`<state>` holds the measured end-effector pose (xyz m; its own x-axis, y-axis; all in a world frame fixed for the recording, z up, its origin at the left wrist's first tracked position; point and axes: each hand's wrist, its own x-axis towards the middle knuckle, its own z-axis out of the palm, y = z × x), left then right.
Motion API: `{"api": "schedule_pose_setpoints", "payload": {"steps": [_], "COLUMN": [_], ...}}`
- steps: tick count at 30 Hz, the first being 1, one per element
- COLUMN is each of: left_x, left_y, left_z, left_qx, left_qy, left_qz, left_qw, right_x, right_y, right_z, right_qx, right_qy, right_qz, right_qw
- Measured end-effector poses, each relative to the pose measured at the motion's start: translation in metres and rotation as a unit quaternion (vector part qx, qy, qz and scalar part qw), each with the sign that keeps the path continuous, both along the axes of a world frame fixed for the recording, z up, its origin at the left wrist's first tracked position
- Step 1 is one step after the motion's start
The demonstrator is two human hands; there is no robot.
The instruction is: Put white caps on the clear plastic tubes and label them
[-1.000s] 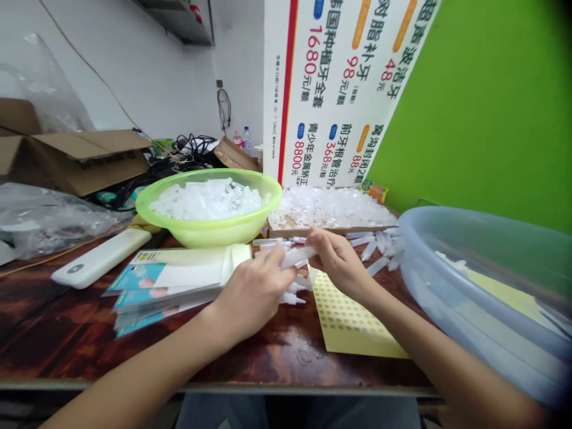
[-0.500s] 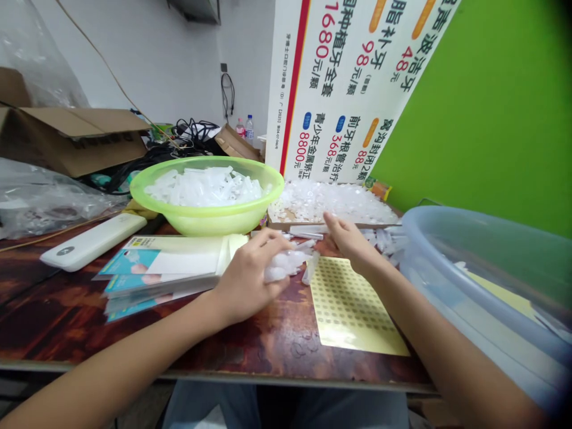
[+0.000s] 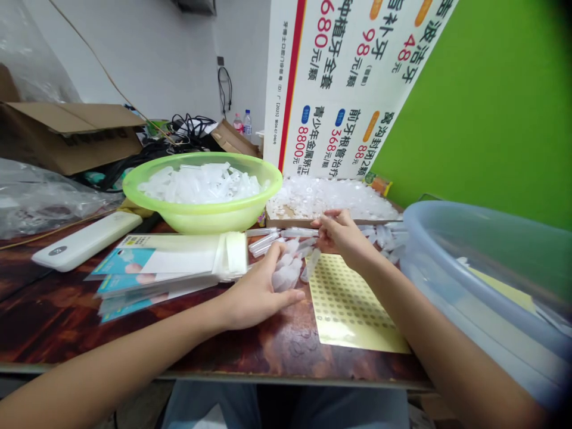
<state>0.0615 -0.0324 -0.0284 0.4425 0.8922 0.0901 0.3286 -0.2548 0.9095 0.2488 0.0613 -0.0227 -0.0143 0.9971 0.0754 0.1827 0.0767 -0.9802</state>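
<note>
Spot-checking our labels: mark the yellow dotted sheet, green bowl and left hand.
Yellow dotted sheet (image 3: pixel 351 302): head view, middle of its dotted face.
Green bowl (image 3: pixel 203 221): head view, near outer wall, below the rim.
Left hand (image 3: pixel 254 296): head view, back of the hand.

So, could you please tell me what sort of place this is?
Probably a small, makeshift indoor workspace: small translucent plastic pieces lie loose on a glossy reddish-brown table, and similar ones fill a round lime-green plastic basin. Whether it is a home or a business, I cannot tell.
</note>
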Motion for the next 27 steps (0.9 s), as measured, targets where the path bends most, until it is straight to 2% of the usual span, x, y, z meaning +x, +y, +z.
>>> {"api": "schedule_pose_setpoints", "payload": {"steps": [3,7,9,11,13,16,19,21,27], "left_x": [0.002,0.004,0.004,0.003,0.001,0.001,0.001,0.002,0.004], "left_y": [0.002,0.004,0.005,0.005,0.006,0.006,0.007,0.007,0.006], "left_z": [-0.006,-0.012,-0.011,-0.01,-0.009,-0.009,-0.007,-0.004,0.008], "left_qx": [-0.009,0.032,0.041,0.031,0.016,0.002,-0.029,-0.058,-0.099], "left_qy": [-0.001,0.031,0.022,0.011,0.004,-0.018,-0.067,-0.089,-0.103], "left_qz": [-0.002,-0.002,-0.003,-0.006,-0.013,-0.011,-0.005,0.001,0.013], "left_qw": [1.0,0.999,0.999,0.999,1.0,1.0,0.997,0.994,0.99], "right_x": [0.003,0.009,0.015,0.022,0.03,0.037,0.036,0.033,0.027], "right_y": [0.002,0.006,0.005,0.003,-0.001,-0.007,-0.011,-0.012,-0.01], "right_z": [0.005,0.01,0.013,0.016,0.02,0.028,0.035,0.037,0.03], "right_qx": [0.05,0.141,0.151,0.129,0.08,-0.016,-0.059,-0.046,0.021], "right_qy": [-0.025,-0.059,-0.068,-0.1,-0.152,-0.217,-0.237,-0.225,-0.229], "right_qz": [0.001,-0.007,0.015,0.066,0.159,0.334,0.454,0.487,0.48], "right_qw": [0.998,0.988,0.986,0.984,0.972,0.917,0.857,0.843,0.847]}}
